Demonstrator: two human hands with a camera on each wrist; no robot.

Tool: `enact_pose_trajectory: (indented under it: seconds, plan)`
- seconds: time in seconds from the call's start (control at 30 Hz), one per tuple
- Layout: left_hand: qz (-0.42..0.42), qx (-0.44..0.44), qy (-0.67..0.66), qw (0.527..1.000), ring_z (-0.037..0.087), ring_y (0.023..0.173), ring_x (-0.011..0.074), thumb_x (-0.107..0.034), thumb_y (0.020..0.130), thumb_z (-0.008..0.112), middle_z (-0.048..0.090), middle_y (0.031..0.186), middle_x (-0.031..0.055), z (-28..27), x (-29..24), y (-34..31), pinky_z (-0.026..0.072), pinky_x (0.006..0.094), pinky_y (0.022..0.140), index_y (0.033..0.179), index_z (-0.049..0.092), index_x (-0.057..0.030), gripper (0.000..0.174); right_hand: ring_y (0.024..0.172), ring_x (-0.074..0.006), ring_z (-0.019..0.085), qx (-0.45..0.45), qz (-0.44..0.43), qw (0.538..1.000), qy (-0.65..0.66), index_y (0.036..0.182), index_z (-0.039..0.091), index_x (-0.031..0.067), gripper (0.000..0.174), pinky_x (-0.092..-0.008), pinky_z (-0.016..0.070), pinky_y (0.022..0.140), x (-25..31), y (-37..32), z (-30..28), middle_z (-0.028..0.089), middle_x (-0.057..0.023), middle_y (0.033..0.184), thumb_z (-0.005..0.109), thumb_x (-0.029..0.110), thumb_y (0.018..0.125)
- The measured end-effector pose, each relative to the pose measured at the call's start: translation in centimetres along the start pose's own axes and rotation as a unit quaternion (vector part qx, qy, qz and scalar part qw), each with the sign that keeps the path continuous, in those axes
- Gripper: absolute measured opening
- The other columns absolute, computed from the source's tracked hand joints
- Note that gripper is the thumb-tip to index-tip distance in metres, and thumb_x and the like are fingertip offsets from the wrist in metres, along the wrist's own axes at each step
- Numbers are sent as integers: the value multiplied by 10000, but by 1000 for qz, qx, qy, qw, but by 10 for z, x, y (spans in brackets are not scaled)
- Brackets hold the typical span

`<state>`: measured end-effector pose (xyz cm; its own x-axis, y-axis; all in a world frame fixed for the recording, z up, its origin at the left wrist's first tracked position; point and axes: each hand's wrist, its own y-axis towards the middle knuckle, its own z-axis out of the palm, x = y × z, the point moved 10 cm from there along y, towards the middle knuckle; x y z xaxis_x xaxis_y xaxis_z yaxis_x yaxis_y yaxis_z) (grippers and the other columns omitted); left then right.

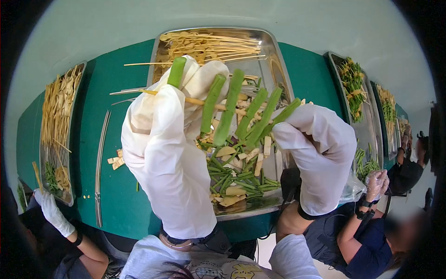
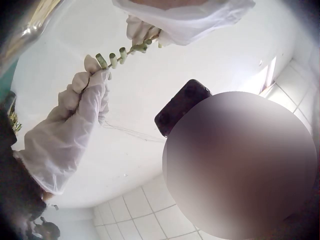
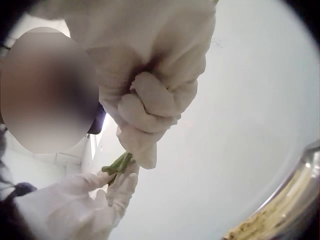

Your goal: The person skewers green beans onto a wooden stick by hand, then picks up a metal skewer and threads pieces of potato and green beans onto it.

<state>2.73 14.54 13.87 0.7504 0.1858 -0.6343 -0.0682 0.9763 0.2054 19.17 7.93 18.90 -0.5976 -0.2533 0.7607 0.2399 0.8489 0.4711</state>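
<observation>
My white-gloved left hand (image 1: 169,121) grips a thin wooden skewer (image 1: 193,100) between thumb and fingers, above a metal tray. Several cut green bean pieces (image 1: 229,108) sit crosswise in a row along it. One more bean piece (image 1: 176,72) stands up at the left fingertips. At the skewer's far end, my gloved right hand (image 1: 320,153) pinches the outermost green bean piece (image 1: 286,111) with thumb and fingers. In the left wrist view the loaded skewer spans both hands. The right wrist view shows bean ends (image 3: 118,164) between the gloves; the skewer is mostly hidden there.
Below the hands, the metal tray (image 1: 278,60) holds loose cut beans (image 1: 223,174), pale slices (image 1: 234,191) and finished-looking skewers (image 1: 195,44). Long metal rods (image 1: 100,167) lie on the green table (image 1: 125,204). More trays of skewers (image 1: 58,111) flank it, with other people's hands (image 1: 375,183) at both sides.
</observation>
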Motion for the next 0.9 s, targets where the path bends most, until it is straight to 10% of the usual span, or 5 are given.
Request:
enact_pose_trajectory:
  seconds: [0.47,0.9]
  plan:
    - [1,-47,9,999,585,938,168,-93,869,571,603,1029,103,-12,1,0,419,284,885,1095,535,50,270,613,-178,570,-49,-138,975,-166,732,619,-21,200,-258,440,587,24,-2,-6,615,-72,689,767,23,604]
    - [-8,-8,37,999,563,985,185,-149,873,562,583,1084,116,-5,3,-1,409,313,907,1118,525,28,304,547,-232,551,31,-36,994,-97,745,576,59,145,-277,435,504,5,-3,3,557,-63,645,710,111,723]
